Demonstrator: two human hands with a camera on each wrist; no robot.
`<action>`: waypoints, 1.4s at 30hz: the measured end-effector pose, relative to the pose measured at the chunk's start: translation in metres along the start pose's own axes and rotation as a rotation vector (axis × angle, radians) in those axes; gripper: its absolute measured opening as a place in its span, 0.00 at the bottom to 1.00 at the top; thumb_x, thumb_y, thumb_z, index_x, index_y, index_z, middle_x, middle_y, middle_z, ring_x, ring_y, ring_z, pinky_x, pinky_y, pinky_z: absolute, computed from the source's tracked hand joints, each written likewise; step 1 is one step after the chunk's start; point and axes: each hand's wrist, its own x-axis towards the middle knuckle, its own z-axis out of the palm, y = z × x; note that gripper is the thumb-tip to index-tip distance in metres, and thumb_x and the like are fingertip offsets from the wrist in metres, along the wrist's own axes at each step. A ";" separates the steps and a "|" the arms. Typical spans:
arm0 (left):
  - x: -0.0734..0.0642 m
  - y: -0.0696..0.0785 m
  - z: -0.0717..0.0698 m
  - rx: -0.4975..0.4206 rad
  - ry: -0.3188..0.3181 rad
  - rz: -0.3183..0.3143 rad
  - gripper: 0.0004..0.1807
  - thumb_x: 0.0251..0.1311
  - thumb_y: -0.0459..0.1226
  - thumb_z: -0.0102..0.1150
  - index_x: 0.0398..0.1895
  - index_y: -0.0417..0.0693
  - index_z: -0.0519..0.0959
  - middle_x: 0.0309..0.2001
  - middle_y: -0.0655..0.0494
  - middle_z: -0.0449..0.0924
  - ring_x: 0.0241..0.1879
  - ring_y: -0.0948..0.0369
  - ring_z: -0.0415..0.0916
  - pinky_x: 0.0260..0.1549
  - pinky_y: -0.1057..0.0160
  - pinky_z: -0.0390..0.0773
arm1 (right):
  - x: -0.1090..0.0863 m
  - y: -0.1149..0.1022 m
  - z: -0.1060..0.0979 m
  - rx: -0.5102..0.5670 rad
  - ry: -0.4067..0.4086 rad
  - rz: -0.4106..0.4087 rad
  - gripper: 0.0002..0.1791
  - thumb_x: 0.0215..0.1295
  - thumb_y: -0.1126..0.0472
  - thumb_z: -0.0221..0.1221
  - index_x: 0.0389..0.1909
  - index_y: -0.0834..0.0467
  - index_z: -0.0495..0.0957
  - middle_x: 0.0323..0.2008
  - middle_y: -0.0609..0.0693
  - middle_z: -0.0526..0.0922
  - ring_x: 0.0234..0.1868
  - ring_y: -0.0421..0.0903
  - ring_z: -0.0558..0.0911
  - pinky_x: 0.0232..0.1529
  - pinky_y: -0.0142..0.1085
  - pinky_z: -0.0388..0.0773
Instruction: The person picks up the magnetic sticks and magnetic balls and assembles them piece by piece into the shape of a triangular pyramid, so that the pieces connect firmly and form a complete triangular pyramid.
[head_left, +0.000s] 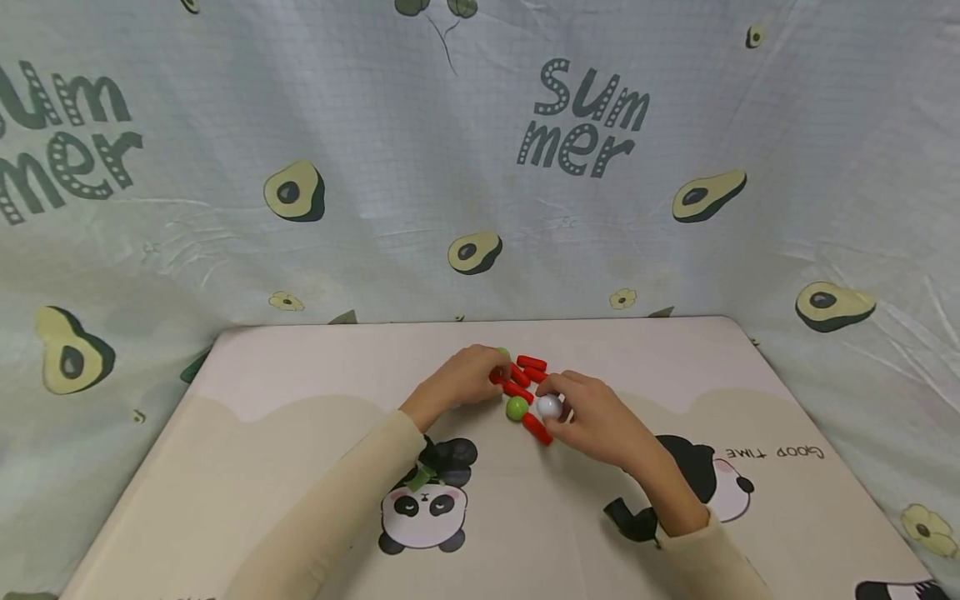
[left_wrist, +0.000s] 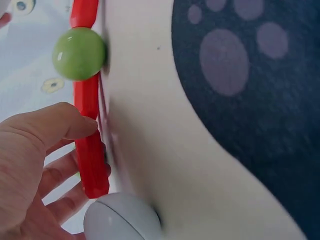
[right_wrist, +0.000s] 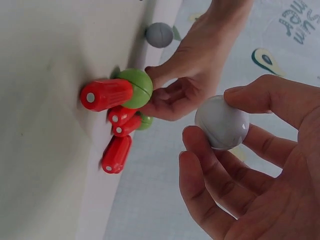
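My right hand (head_left: 597,417) pinches a pale grey ball (right_wrist: 222,122) between the thumb and fingers, with a seam visible round the ball. My left hand (head_left: 468,377) grips a red rod (left_wrist: 92,162), thumb on one side and fingers on the other. In the left wrist view, a green ball (left_wrist: 80,54) adjoins the upper end of the red pieces, and another grey ball (left_wrist: 120,220) is near the held rod's lower end. Between the hands, another green ball (head_left: 517,408) meets a red rod (head_left: 537,429) on the table.
Several more red rods (head_left: 532,363) lie close together beyond the hands, with another green ball (right_wrist: 145,122) among them. The table (head_left: 300,467) has a panda-printed cover, and its far edge meets a hanging avocado-print cloth (head_left: 390,167).
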 end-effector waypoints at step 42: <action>-0.052 -0.025 -0.031 -0.246 0.249 -0.169 0.11 0.61 0.34 0.68 0.47 0.45 0.84 0.40 0.51 0.87 0.41 0.56 0.82 0.44 0.56 0.83 | 0.006 0.004 -0.005 0.010 -0.048 -0.006 0.14 0.62 0.64 0.66 0.48 0.54 0.80 0.45 0.48 0.84 0.36 0.39 0.80 0.39 0.31 0.80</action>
